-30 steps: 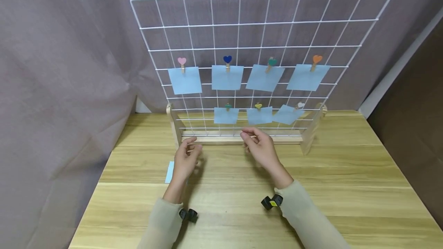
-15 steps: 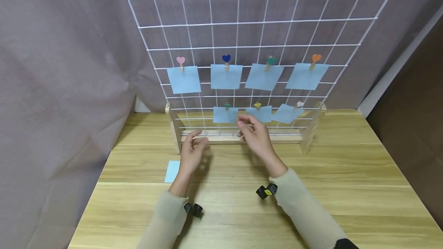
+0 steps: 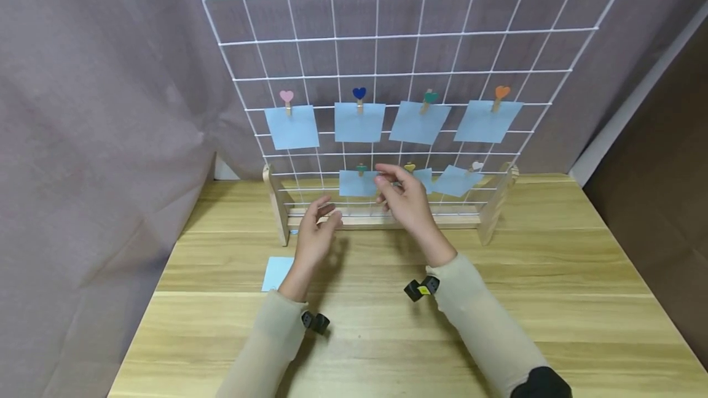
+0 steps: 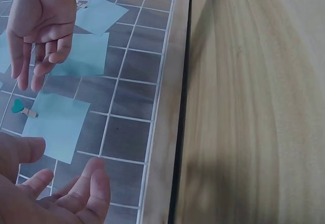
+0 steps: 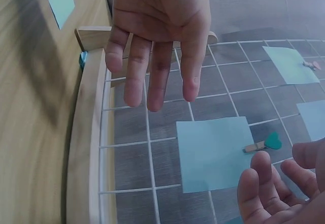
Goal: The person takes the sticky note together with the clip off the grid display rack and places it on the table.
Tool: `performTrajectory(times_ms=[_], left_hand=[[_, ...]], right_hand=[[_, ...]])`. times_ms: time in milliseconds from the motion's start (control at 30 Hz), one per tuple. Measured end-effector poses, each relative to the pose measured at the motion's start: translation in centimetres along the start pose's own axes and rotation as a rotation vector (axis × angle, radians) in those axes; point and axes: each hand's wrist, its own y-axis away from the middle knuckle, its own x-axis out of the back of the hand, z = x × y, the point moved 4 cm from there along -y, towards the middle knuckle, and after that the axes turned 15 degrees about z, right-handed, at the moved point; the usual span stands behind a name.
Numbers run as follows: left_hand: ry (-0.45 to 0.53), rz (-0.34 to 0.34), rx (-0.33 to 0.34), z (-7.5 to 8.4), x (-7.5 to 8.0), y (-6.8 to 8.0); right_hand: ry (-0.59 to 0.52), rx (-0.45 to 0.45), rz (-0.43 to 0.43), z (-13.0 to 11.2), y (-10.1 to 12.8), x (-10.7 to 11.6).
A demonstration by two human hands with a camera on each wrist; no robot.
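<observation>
A light blue sticky note hangs in the lower row of a white wire grid, held by a small wooden clothespin with a green heart. My right hand is beside that note's right edge in the head view, fingers loosely bent and nothing in them. It partly covers the neighbouring note under the yellow-heart clothespin. My left hand hovers lower left in front of the grid, thumb and fingers apart and holding nothing. In the left wrist view its fingers lie just below the green-heart note.
Several more blue notes hang from heart clothespins in the upper row. Another note hangs at the lower right. A loose blue note lies on the wooden table beside my left wrist. Wooden feet support the grid.
Both hands have moved forward and up towards the grid, the left also rightward. The right hand now covers part of the yellow-heart note. More of the loose note on the table shows.
</observation>
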Motion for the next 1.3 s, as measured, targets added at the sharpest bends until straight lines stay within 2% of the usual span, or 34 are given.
performTrajectory(times_ms=[333,600,767,933,1100,1300], left_hand=[[-0.031,0.004,-0.028,0.7,-0.5,-1.0],[-0.052,-0.074,-0.041,1.0,-1.5,-1.5],[-0.064,-0.053,-0.042,1.0,-1.8,-1.9],[-0.087,-0.023,-0.075,1.0,-1.8,-2.1],[-0.104,-0.023,-0.108,1.2,-1.8,-2.3],[-0.086,-0.028,-0.086,1.3,-1.9,-2.6]], right_hand=[[0.018,-0.003,-0.017,-1.1,-0.6,-0.6],[0.042,0.007,0.006,-1.0,-1.2,-1.1],[0.030,-0.009,0.004,-1.2,-1.6,-1.9],[0.029,-0.007,0.000,-1.4,-1.8,-2.8],[0.039,0.013,0.004,-1.2,-1.9,-3.0],[0.093,0.061,0.010,-1.2,-2.1,-3.0]])
